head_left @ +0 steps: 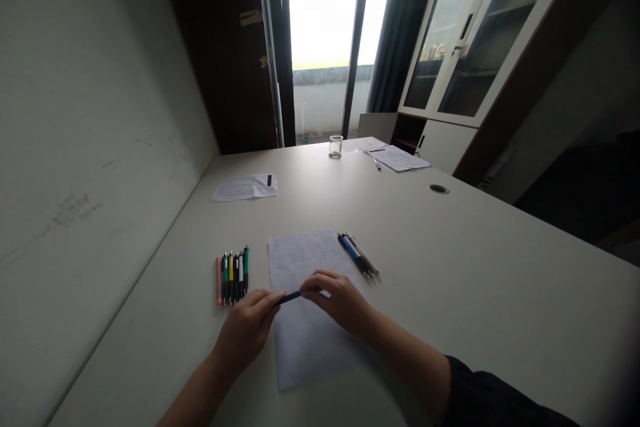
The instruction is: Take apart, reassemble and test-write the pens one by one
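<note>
A dark pen (289, 297) is held level between my two hands, over a sheet of lined paper (305, 347) with writing on its upper half. My left hand (253, 320) pinches the pen's left end. At its right end, the fingertips of my right hand (336, 297) are closed on it. Just beyond my left hand lies a row of several pens (233, 277) in pink, green, yellow, black and white. A smaller group of pens (357, 255), blue and grey among them, lies at the paper's upper right edge.
Farther back on the white table (450, 293) are a written sheet (245, 187) at left, a glass (335, 147), and papers (397, 158) with a pen (377, 163). A round cable hole (439, 189) is at right. A wall (100, 167) borders the left side.
</note>
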A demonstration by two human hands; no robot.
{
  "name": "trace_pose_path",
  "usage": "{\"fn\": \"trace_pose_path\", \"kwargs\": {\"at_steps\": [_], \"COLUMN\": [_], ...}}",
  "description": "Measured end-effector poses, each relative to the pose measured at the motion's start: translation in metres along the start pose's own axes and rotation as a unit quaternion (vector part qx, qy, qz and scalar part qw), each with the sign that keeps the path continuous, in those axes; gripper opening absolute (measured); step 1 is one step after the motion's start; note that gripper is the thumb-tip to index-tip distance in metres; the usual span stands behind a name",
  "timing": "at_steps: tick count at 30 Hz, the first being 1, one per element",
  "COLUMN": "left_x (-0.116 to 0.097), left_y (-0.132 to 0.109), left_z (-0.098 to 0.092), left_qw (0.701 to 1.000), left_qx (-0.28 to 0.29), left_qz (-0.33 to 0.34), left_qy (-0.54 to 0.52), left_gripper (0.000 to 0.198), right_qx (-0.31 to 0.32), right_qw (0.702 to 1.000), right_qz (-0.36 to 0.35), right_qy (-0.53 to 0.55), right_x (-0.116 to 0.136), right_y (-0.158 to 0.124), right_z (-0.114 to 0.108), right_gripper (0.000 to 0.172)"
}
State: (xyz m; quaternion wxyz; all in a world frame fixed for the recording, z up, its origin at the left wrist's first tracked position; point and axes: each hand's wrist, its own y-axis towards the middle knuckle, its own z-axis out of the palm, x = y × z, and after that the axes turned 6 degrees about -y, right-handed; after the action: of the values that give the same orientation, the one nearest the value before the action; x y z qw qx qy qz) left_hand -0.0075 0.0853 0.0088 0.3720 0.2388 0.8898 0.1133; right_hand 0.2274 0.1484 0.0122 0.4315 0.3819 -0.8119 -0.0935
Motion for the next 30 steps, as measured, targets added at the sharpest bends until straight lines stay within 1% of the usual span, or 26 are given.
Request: {"fn": "trace_pose_path", "kwargs": {"at_steps": [8,13,17,22,30], "left_x": [0.0005,0.0007,-0.0022,-0.0066,-0.0086], "left_y": [-0.0006,-0.0007,-0.0005,0.0011,0.0002], "left_z": [-0.0002,0.0,-0.0005,-0.0017,-0.0033], "left_qw": [1.0,1.0,0.999,0.998,0.995], "left_qx": [0.01,0.02,0.02,0.03,0.038], "left_qz": [-0.006,-0.007,-0.002,-0.01,-0.023], "left_qy": [-0.008,-0.016,-0.033,-0.055,-0.087], "left_gripper": [0.032,0.032,0.031,0.032,0.034], "right_qx": [0.007,0.004,0.0,0.004,0.005], "right_qw": [1.0,0.998,0.997,0.994,0.989], "right_qz": [-0.004,-0.016,-0.026,-0.037,-0.089], "right_qy": [-0.019,-0.056,-0.075,-0.101,-0.114], "right_x": [-0.0024,-0.0031,-0.0026,-0.001,-0.0001], "right_y": [0.0004,0.0001,-0.0008,-0.0017,-0.0042], "right_z": [0.0002,0.0012,0.0017,0.001,-0.002], "right_gripper": [0.005,0.004,0.002,0.003,0.008]}}
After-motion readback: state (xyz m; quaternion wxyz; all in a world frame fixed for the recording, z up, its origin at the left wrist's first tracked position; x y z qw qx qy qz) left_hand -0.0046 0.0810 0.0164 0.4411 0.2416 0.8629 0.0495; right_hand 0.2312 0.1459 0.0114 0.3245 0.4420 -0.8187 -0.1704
